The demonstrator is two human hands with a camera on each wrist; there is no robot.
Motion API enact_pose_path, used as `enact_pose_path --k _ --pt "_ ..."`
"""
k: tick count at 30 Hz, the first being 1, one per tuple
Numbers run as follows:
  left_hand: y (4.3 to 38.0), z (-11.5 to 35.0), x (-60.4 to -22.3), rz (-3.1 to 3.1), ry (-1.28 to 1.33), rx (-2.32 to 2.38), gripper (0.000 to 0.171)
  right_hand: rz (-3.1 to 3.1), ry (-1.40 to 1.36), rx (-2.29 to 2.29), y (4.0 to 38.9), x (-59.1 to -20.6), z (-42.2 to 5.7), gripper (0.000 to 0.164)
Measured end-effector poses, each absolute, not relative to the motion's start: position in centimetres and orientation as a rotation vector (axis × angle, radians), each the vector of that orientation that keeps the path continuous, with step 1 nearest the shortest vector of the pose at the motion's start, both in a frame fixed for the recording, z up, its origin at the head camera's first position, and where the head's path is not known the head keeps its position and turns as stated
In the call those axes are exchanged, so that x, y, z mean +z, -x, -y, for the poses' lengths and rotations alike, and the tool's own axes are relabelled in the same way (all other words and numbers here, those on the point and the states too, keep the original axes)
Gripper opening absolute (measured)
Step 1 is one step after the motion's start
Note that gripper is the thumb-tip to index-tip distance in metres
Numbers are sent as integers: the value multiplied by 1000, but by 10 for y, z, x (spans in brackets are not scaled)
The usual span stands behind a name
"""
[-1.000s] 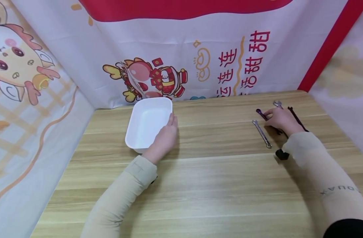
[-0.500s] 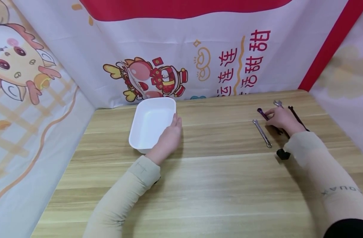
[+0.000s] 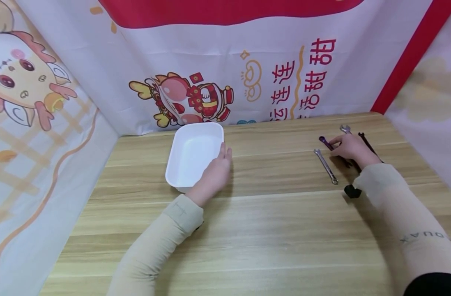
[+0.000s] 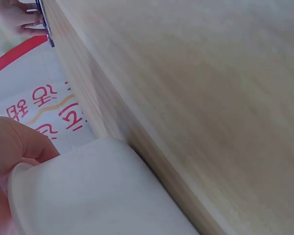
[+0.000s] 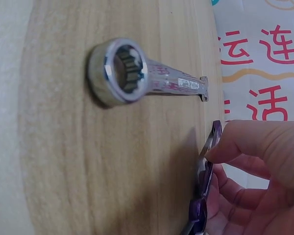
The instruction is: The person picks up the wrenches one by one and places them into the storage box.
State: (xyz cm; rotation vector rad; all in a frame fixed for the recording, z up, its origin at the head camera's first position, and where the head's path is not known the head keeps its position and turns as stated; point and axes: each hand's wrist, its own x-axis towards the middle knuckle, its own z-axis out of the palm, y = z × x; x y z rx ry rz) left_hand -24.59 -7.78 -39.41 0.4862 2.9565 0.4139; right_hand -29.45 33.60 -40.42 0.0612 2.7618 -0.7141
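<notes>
A white plastic tub (image 3: 194,156) stands at the back left of the table. My left hand (image 3: 215,174) grips its right rim; the left wrist view shows fingers (image 4: 24,139) on either side of the tub wall. At the back right, my right hand (image 3: 353,150) pinches a purple combination wrench (image 3: 324,142), which lies low over the table. In the right wrist view this purple wrench (image 5: 201,205) is seen between thumb and fingers. Just left of it lies a silver combination wrench (image 3: 326,166), its ring end (image 5: 118,72) nearest the right wrist camera.
Another silver wrench (image 3: 345,129) lies behind the right hand, partly hidden by it. A dark wrench (image 3: 369,146) lies to its right. A printed cloth (image 3: 240,45) hangs behind the wooden table (image 3: 270,238), with more cloth at both sides.
My left hand has drawn the white tub a little to the right across the table. The right hand and the purple wrench have hardly moved.
</notes>
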Motion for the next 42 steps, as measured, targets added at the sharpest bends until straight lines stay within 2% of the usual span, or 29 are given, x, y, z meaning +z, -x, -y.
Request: enact_pose_path --k 29,42 --pt "245 48 -397 -2919 -549 444 77 -2670 -67 -886 301 -413 -348 50" --pt "244 38 -398 -2909 -570 435 68 -2667 -81 -889 303 -417 -351 48"
